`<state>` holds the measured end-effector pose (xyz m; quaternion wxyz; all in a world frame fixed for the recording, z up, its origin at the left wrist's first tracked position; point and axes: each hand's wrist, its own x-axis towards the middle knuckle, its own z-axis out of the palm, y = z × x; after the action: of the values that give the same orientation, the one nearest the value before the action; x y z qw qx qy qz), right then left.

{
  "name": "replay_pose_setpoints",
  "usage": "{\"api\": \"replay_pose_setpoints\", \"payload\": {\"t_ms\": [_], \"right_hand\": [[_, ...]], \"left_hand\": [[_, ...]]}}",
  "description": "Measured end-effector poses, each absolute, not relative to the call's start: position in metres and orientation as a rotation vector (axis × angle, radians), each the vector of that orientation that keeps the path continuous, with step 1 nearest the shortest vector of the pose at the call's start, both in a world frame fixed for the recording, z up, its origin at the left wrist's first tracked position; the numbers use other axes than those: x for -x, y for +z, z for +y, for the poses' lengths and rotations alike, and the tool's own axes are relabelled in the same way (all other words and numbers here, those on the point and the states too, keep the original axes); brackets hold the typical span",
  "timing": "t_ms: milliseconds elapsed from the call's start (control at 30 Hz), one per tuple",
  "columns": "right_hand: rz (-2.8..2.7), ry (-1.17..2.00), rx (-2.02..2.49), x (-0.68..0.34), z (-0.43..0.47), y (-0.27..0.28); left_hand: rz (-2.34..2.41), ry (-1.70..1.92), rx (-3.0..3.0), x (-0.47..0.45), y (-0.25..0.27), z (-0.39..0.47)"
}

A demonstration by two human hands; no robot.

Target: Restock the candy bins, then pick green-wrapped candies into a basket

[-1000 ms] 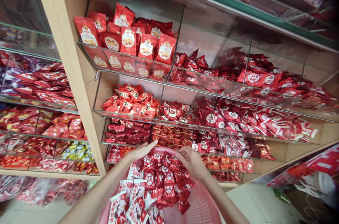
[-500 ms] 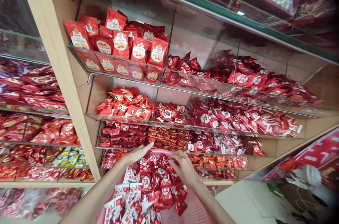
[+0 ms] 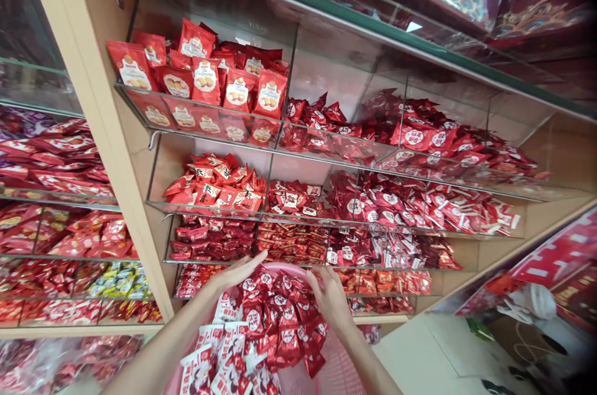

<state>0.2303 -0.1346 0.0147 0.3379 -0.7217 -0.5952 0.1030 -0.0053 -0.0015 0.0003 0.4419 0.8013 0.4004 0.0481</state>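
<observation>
A pink mesh basket (image 3: 344, 354) is low in front of me, holding several dark red packets (image 3: 273, 314) and several white-and-red packets (image 3: 227, 351). My left hand (image 3: 242, 272) lies at the far left rim with its fingers stretched out and nothing in it. At the right side of the basket, my right hand (image 3: 330, 295) is beside the red packets, its thumb and fingers apart and slightly bent. Part of its fingertips is hard to make out against the rim.
Tiered glass-fronted shelves (image 3: 208, 211) full of red snack packets stand just beyond the basket. A wooden post (image 3: 97, 134) divides them from another rack (image 3: 56, 196) on the left. Tiled floor (image 3: 433, 351) and a white cable (image 3: 520, 342) show at lower right.
My right hand has drawn slightly up and away from the red packets, with its fingers opening. My left hand keeps its place at the rim. The view has shifted slightly.
</observation>
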Motion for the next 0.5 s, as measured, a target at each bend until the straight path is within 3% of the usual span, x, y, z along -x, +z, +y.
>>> {"api": "replay_pose_setpoints", "payload": {"t_ms": [167, 500], "right_hand": [[-1.413, 0.476, 1.931, -0.237, -0.141, 0.002], [-1.351, 0.479, 1.839, -0.235, -0.145, 0.001]], "left_hand": [[1.005, 0.039, -1.946, 0.004, 0.001, -0.003], [1.093, 0.165, -1.786, 0.004, 0.022, -0.020]]}}
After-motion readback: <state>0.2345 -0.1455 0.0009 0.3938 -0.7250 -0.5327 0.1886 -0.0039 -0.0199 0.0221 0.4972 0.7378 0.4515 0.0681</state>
